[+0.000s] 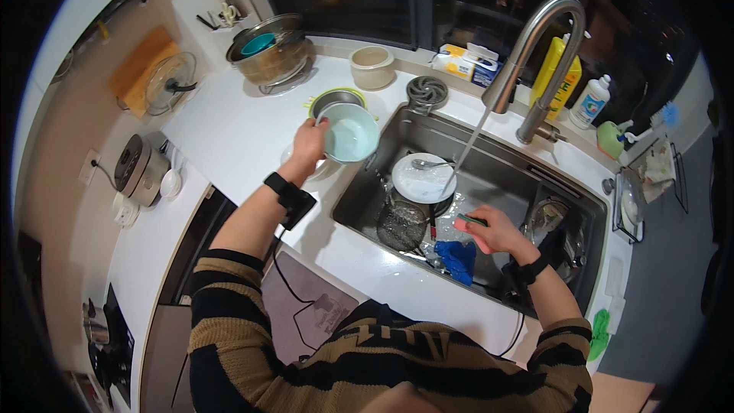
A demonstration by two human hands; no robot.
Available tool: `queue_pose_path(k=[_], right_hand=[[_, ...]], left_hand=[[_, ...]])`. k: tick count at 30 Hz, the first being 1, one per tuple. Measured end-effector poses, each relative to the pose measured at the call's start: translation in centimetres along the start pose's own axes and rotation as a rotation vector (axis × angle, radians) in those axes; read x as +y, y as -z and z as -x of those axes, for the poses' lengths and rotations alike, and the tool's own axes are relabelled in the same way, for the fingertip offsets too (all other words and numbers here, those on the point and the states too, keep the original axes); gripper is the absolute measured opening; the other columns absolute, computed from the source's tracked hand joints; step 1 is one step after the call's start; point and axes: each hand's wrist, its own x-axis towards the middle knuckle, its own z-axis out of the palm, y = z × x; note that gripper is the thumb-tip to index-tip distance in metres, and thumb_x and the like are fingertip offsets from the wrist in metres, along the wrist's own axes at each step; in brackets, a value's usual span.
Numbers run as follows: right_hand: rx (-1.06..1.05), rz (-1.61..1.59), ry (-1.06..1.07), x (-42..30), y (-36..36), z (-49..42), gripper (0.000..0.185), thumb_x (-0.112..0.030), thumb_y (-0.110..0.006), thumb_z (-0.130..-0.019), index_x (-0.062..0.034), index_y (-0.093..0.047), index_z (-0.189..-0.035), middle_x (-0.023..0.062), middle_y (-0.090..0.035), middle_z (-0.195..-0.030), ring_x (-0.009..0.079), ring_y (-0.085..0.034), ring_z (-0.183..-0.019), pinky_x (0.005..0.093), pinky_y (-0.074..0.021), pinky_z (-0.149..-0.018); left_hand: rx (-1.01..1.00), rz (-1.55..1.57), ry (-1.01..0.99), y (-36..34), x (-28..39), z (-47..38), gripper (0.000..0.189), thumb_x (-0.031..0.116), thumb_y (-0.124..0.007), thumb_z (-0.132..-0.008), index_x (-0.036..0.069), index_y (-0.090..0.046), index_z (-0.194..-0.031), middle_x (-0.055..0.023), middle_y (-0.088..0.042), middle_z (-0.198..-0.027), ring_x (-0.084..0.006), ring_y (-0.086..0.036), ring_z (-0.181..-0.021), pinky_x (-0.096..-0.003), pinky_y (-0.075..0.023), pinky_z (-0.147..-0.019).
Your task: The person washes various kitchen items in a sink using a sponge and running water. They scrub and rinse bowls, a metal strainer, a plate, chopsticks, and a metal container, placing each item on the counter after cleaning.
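Observation:
My left hand (311, 142) grips the rim of a pale blue bowl (351, 133) over the counter left of the sink, beside a metal bowl with a yellow-green rim (337, 96). Over the steel sink (504, 166), my right hand (494, 230) holds a pink and green sponge (471, 225). Water runs from the faucet (565, 63) onto a white plate (418, 188) with a spoon (430, 164) on it. Below the plate lie a mesh strainer (401, 225) and a blue cloth or glove (457, 261). Part of the strainer is under water.
A large pot (269, 60) on a wire stand and a beige pot (371, 67) stand along the back counter. Detergent bottles (590, 100) are behind the faucet. Glassy and dark items fill the sink's right end. A rice cooker (140, 169) stands at the left.

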Motion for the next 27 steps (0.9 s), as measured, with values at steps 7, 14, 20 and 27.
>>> queue_pose_path(k=[7,14,20,27], right_hand=[[0.002,-0.019,0.054,-0.5,-0.2,-0.4,0.035,-0.027,-0.061,-0.081,0.0016,-0.063,-0.102,0.0181,-0.060,-0.099,0.0308,-0.057,-0.091,0.0346,-0.0453,-0.081],[0.079,-0.048,-0.084,-4.7,-0.1,-0.8,0.033,-0.024,-0.063,-0.080,0.0038,-0.062,-0.098,0.0173,-0.061,-0.094,0.0290,-0.058,-0.087,0.0333,-0.0458,-0.077],[0.163,-0.211,-0.458,-8.0,-2.5,-3.2,0.030,-0.018,-0.062,-0.079,0.0044,-0.063,-0.100,0.0133,-0.060,-0.091,0.0206,-0.058,-0.084,0.0284,-0.0448,-0.076],[0.276,-0.389,-0.538,-12.9,-4.3,-4.7,0.026,-0.014,-0.061,-0.080,0.0038,-0.064,-0.099,0.0112,-0.059,-0.090,0.0190,-0.056,-0.082,0.0265,-0.0436,-0.075]], left_hand=[[-0.032,-0.354,0.166,8.2,-2.5,-4.6,0.040,0.031,-0.054,-0.085,-0.007,-0.063,-0.083,-0.0183,-0.064,-0.072,-0.0301,-0.066,-0.060,-0.0369,-0.0533,-0.050],[-0.373,-0.520,0.105,9.8,-4.8,-7.7,0.037,0.027,-0.060,-0.081,-0.009,-0.064,-0.073,-0.0184,-0.064,-0.065,-0.0278,-0.066,-0.054,-0.0330,-0.0552,-0.051],[-0.672,-0.686,-0.039,11.8,-3.6,-14.7,0.044,0.038,-0.064,-0.081,-0.005,-0.061,-0.087,-0.0110,-0.060,-0.070,-0.0194,-0.062,-0.058,-0.0301,-0.0532,-0.044],[0.250,-0.630,-0.375,19.4,0.6,-35.1,0.031,0.029,-0.065,-0.076,-0.002,-0.064,-0.079,-0.0219,-0.065,-0.078,-0.0361,-0.063,-0.082,-0.0424,-0.0507,-0.073]])
